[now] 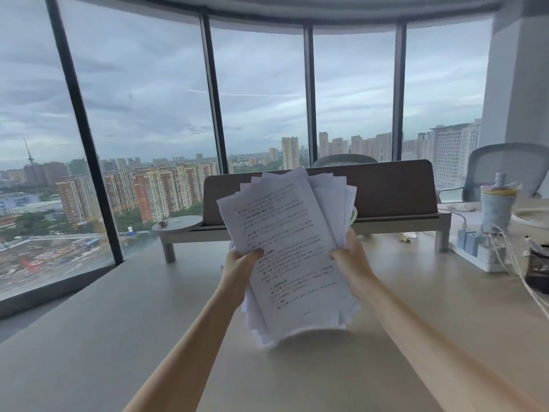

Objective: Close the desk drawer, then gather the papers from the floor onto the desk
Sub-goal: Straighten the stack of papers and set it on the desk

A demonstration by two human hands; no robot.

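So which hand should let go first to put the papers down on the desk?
Probably the right hand. Both hands grip the papers, but the bare desk lies on the left hand's side; cables crowd the right.

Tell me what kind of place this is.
Most likely a high-rise office. Floor-to-ceiling windows look down on city towers, a long desk carries a monitor riser and power strip, and mesh office chairs sit behind it.
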